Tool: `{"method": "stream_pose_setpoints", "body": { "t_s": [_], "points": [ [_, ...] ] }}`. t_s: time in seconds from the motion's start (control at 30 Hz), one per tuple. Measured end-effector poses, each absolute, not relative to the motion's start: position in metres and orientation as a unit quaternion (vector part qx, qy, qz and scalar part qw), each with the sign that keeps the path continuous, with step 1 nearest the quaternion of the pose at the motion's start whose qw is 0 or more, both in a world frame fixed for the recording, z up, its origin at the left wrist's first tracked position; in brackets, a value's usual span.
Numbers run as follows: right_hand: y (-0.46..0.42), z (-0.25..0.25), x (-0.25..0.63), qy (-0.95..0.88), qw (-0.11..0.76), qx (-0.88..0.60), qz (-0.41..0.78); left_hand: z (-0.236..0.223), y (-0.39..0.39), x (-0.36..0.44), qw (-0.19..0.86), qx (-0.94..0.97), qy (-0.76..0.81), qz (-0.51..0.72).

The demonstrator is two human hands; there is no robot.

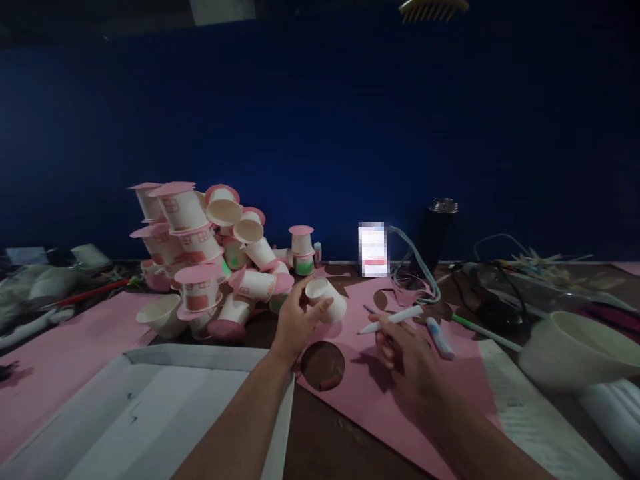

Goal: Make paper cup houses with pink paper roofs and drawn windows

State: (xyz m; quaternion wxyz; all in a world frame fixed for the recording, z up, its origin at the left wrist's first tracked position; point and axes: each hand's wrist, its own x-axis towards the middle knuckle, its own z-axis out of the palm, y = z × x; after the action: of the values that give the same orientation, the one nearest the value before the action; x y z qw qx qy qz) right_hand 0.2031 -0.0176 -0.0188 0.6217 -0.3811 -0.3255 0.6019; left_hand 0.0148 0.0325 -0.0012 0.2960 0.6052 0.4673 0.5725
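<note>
My left hand [296, 320] is closed around a small white paper cup [327, 299], held on its side above the pink paper sheet [370, 390] with its mouth turned toward me. My right hand [407, 353] grips a white pen [393, 319] that points left, its tip over the pink sheet just right of the cup. A round hole [323, 365] is cut out of the sheet below the cup.
A heap of paper cups with pink lids and drawn windows [205, 260] is piled at the back left. A white tray [145, 407] lies near me on the left. A glue stick [440, 339], cables, a dark flask [439, 233] and a white bowl [575, 350] sit to the right.
</note>
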Motion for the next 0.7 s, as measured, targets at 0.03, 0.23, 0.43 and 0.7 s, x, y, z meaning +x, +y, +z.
{"method": "stream_pose_setpoints", "body": {
  "t_s": [0.03,0.23,0.43,0.7],
  "points": [
    [-0.017,-0.018,0.203,-0.325,0.622,-0.381,0.602,-0.003,0.033,0.015,0.299,0.611,0.469,0.563],
    [-0.017,-0.016,0.204,-0.324,0.621,-0.386,0.601,-0.011,0.034,0.018,0.352,0.639,0.452,0.515],
    [-0.017,-0.015,0.204,-0.327,0.618,-0.389,0.599,-0.015,0.034,0.018,0.35,0.666,0.446,0.485],
    [-0.018,-0.012,0.204,-0.331,0.614,-0.391,0.6,-0.015,0.031,0.022,0.345,0.684,0.443,0.465]
  ]
}}
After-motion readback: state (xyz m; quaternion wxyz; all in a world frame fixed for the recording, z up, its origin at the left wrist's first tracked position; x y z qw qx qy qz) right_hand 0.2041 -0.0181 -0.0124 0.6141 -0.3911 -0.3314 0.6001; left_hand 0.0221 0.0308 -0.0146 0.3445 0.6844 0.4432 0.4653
